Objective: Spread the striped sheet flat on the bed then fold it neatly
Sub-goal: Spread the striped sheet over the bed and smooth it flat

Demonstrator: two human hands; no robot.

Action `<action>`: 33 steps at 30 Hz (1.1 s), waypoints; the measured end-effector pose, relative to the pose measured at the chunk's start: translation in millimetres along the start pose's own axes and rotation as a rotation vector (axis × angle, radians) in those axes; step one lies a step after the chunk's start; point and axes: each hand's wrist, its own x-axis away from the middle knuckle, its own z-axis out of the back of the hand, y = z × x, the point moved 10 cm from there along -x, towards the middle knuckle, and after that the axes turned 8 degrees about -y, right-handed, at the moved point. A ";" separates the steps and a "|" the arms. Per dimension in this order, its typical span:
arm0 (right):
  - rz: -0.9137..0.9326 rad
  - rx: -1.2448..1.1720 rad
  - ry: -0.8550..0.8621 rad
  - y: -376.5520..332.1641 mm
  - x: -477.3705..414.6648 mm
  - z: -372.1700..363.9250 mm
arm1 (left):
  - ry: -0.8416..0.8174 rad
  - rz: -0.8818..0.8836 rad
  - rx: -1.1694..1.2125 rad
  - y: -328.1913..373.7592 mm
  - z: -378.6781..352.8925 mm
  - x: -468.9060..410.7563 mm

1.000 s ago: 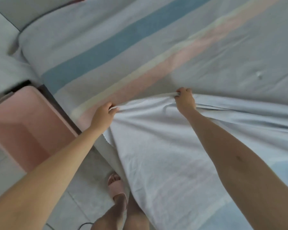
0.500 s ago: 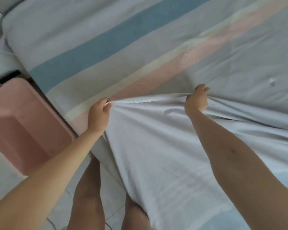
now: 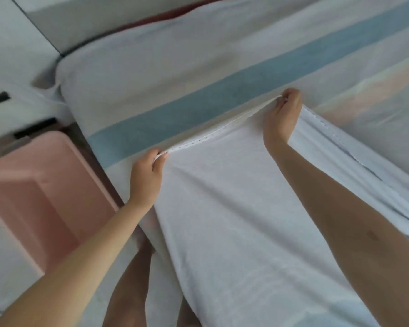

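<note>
The striped sheet point(image 3: 222, 109), pale grey with a blue band and pink and cream stripes, lies over the bed. Its near part is folded back over itself, pale underside up point(image 3: 234, 220), with a stitched hem stretched taut between my hands. My left hand point(image 3: 147, 175) pinches the hem's left end near the bed's left edge. My right hand point(image 3: 283, 116) grips the hem farther in, at the lower edge of the blue band. The folded part hangs down over the bed's near side in front of my legs.
A pink plastic bin point(image 3: 33, 192) stands on the floor left of the bed. A white cabinet point(image 3: 7, 109) with dark slots sits behind it. A grey headboard or wall panel point(image 3: 85, 20) runs along the top left. My bare legs point(image 3: 130, 279) stand by the bed's edge.
Both hands have carried the hem farther across the bed, from the pink stripe to the blue band. The folded part now covers more of the sheet.
</note>
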 end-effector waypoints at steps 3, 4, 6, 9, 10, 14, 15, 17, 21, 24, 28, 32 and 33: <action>0.118 -0.018 -0.098 -70.5 -31.0 -50.7 | 0.113 -0.016 -0.037 -1.4 67.7 -45.6; 0.140 -0.053 -0.139 -97.3 -44.4 -74.3 | 0.153 -0.018 -0.037 -5.4 95.8 -66.8; 0.164 -0.040 -0.202 -131.4 -64.4 -107.4 | 0.193 -0.040 -0.049 -10.8 132.0 -99.6; 0.252 0.040 -0.329 -182.2 -84.8 -175.2 | 0.205 -0.030 -0.111 -32.8 177.1 -148.7; 0.244 0.078 -0.369 -186.8 -89.6 -194.4 | 0.200 0.008 -0.140 -46.5 183.7 -160.5; 0.078 0.234 -0.461 -160.9 -89.5 -255.9 | 0.142 0.145 -0.258 -99.7 182.8 -185.0; 0.069 0.282 -0.489 -152.1 -83.4 -268.5 | 0.155 0.176 -0.272 -108.4 181.9 -184.6; 0.075 0.320 -0.509 -141.2 -78.0 -277.6 | 0.188 0.188 -0.272 -112.9 181.5 -184.1; 0.130 0.318 -0.454 -156.8 -95.2 -271.6 | 0.201 0.203 -0.315 -109.4 188.5 -193.6; 0.266 0.413 -0.516 -178.4 -102.4 -279.3 | 0.269 0.249 -0.282 -108.6 205.4 -207.6; 0.376 0.500 -0.693 -194.3 -90.9 -311.8 | 0.299 0.356 -0.212 -126.4 224.1 -212.2; 0.393 0.375 -0.747 -192.4 -52.5 -325.3 | 0.320 0.397 -0.191 -137.9 233.8 -196.3; 0.389 0.300 -0.680 -190.6 -37.6 -316.7 | 0.336 0.391 -0.220 -135.9 232.8 -188.4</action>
